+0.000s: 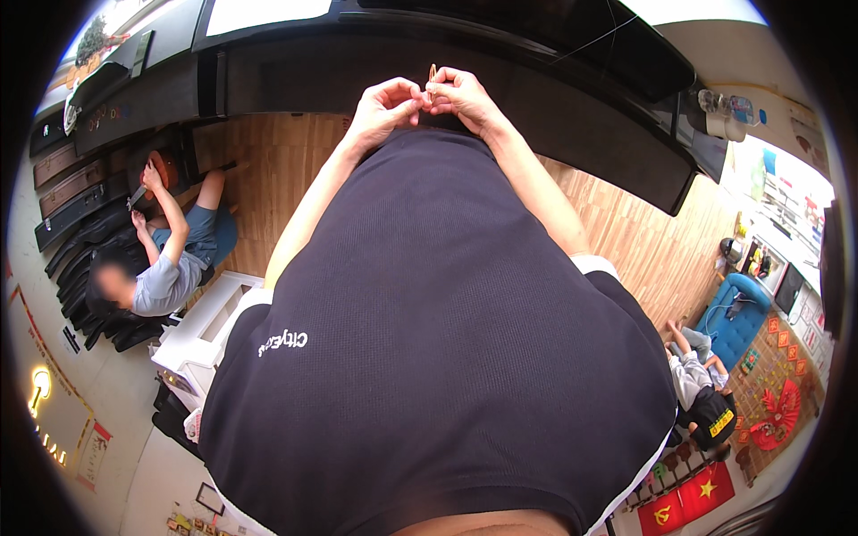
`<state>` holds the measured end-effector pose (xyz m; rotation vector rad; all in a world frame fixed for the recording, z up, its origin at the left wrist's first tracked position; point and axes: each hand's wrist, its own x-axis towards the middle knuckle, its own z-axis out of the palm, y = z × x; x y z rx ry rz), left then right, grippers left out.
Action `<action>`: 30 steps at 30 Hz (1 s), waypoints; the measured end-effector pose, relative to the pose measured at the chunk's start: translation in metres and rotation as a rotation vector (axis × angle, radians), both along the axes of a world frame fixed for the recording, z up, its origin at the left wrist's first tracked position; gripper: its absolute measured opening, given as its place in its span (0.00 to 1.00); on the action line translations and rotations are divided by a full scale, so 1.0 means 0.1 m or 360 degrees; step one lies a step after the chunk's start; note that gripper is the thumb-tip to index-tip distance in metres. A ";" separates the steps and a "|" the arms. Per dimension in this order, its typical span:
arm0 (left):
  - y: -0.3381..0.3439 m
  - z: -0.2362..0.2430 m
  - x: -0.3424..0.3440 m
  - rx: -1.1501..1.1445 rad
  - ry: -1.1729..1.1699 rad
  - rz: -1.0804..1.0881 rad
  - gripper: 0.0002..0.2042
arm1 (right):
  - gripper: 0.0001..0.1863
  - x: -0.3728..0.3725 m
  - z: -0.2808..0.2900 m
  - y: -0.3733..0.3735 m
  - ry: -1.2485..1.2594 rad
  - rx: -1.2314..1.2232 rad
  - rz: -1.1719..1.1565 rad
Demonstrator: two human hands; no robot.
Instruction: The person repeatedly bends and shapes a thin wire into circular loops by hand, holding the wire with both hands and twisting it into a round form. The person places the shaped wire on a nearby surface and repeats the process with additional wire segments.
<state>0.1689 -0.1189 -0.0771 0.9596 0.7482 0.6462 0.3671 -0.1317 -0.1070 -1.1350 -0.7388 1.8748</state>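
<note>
My right hand (461, 98) pinches a small, thin, tan or gold-coloured item (433, 73) upright between thumb and fingertips; what it is I cannot make out. My left hand (390, 109) is just left of it, fingers curled and tips drawn together beside the item; whether they hold anything is too small to tell. Both hands are at the upper middle of the view, beyond my dark shirt (429, 295), in front of a glossy black piano-like surface (554, 89).
Wooden floor (608, 214) shows either side of me. At left, a seated person (183, 241) holds a guitar (156, 165), near black cases (67, 210) and a white cabinet (201, 344). At right, people (693, 375) are by a blue sofa (733, 317).
</note>
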 end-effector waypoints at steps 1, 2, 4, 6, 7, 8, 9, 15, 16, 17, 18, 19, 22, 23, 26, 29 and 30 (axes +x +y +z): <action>0.01 0.00 -0.01 0.0019 0.0032 0.0016 0.02 | 0.06 0.00 0.02 0.00 0.0000 -0.0002 -0.0005; 0.02 0.01 -0.01 0.0038 0.0063 0.0032 0.02 | 0.06 0.01 0.05 0.00 -0.0034 -0.0013 -0.0014; 0.02 0.01 -0.01 0.0020 0.0066 0.0085 0.03 | 0.06 0.01 0.11 -0.01 -0.0101 -0.0032 -0.0038; 0.03 0.00 -0.01 0.0012 0.0060 0.0121 0.03 | 0.06 0.01 0.10 -0.01 -0.0134 -0.0047 -0.0089; 0.03 -0.01 -0.01 0.0013 0.0053 0.0132 0.04 | 0.06 0.01 0.10 -0.01 -0.0151 -0.0054 -0.0113; 0.03 -0.02 -0.02 0.0014 0.0045 0.0143 0.05 | 0.06 0.00 0.09 -0.01 -0.0163 -0.0049 -0.0131; 0.04 -0.03 -0.02 0.0027 0.0112 0.0154 0.05 | 0.06 0.00 0.09 0.00 -0.0179 -0.0036 -0.0143; -0.05 -0.15 -0.15 0.0071 0.0352 0.0301 0.05 | 0.06 -0.09 0.12 -0.04 -0.0149 0.0115 -0.0123; -0.07 -0.16 -0.18 0.0064 0.0336 0.0329 0.05 | 0.06 -0.12 0.14 -0.04 -0.0169 0.0162 -0.0095; -0.09 -0.20 -0.22 0.0027 0.0345 0.0372 0.05 | 0.06 -0.16 0.16 -0.03 -0.0168 0.0165 -0.0037; -0.09 -0.24 -0.26 -0.0017 0.0352 0.0402 0.05 | 0.05 -0.19 0.16 -0.04 -0.0170 0.0160 0.0011; -0.09 -0.23 -0.31 -0.0087 0.0327 0.0432 0.05 | 0.06 -0.23 0.16 -0.05 -0.0149 0.0145 0.0065; 0.07 -0.15 -0.48 0.0005 0.0414 0.0592 0.06 | 0.12 -0.30 0.20 -0.04 -0.0047 0.0107 0.0167; 0.16 -0.13 -0.55 0.0031 0.0426 0.0632 0.07 | 0.15 -0.32 0.15 -0.04 -0.0077 0.0116 0.0196; 0.59 -0.15 -0.76 0.0173 0.0422 0.0697 0.08 | 0.13 -0.34 0.17 -0.04 -0.0163 0.0087 0.0166; 1.21 -0.08 -0.96 0.0336 0.0507 0.0678 0.09 | 0.10 -0.41 0.24 -0.02 -0.0237 0.0052 0.0072; 1.42 -0.04 -1.02 0.0380 0.0556 0.0644 0.09 | 0.10 -0.46 0.23 -0.01 -0.0253 0.0036 0.0042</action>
